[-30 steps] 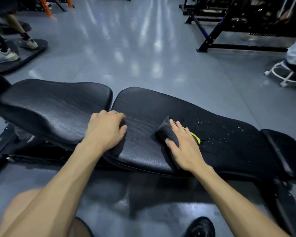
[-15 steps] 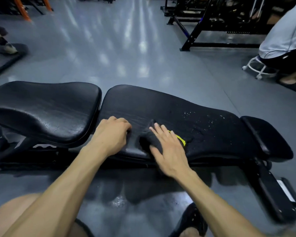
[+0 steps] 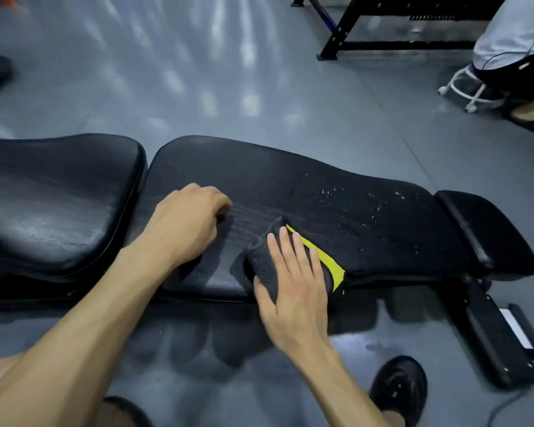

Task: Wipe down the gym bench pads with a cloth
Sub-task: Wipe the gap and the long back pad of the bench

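Note:
A black gym bench lies across the view. Its long back pad (image 3: pixel 290 186) has white specks on its right half. The seat pad (image 3: pixel 56 195) is at the left, and a small end pad (image 3: pixel 487 229) is at the right. My right hand (image 3: pixel 293 278) presses flat, fingers straight, on a dark grey cloth with a yellow edge (image 3: pixel 327 260) at the back pad's near edge. My left hand (image 3: pixel 188 223) rests on the back pad's left end with curled fingers, holding nothing that I can see.
The bench's black base frame (image 3: pixel 494 340) runs along the grey floor at the right. My black shoe (image 3: pixel 398 386) stands near it. A person sits on a white wheeled stool (image 3: pixel 472 90) at the back right, beside a black rack frame (image 3: pixel 383 44).
My right hand has slid the cloth toward the pad's near edge, and more of the yellow edge shows. The left hand stays on the pad. The camera has moved closer.

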Demonstrator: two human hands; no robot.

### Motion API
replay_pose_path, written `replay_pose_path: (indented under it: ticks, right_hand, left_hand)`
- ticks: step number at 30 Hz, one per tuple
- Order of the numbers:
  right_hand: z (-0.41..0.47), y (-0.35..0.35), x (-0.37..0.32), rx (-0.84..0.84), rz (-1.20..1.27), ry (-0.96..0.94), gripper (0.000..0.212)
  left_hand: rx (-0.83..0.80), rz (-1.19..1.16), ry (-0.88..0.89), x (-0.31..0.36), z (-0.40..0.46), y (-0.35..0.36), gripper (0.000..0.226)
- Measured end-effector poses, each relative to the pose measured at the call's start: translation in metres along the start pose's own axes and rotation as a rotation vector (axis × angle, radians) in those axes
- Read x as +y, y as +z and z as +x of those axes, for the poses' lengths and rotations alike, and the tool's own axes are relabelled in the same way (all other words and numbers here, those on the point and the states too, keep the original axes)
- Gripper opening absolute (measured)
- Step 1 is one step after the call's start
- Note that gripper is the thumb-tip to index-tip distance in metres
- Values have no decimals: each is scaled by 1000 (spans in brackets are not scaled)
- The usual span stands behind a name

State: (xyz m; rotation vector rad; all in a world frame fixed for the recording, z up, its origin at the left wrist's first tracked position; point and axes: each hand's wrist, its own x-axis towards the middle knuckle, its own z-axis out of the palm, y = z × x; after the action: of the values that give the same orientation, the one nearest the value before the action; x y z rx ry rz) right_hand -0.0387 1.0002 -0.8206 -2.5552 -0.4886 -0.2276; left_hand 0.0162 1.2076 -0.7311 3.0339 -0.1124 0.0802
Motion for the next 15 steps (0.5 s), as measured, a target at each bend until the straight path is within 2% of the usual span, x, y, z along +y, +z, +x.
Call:
replay_pose_path:
  ticks: [4,8,13,15]
  right_hand:
    - [1,-2,3,-4,34,-26,76]
    - [1,-8,6,-84,8,-43,79]
    - [1,-6,12,-63,25,-80,78]
    - [1,-11,18,-103,15,-147,76]
  left_hand:
    - [-5,-35,34,2,19,15,43]
    - [-27,-99,-1,-2,23,16,46]
    - [-117,-43,-21,8,31,10,41]
    - [-123,-68,-43,11,30,6,39]
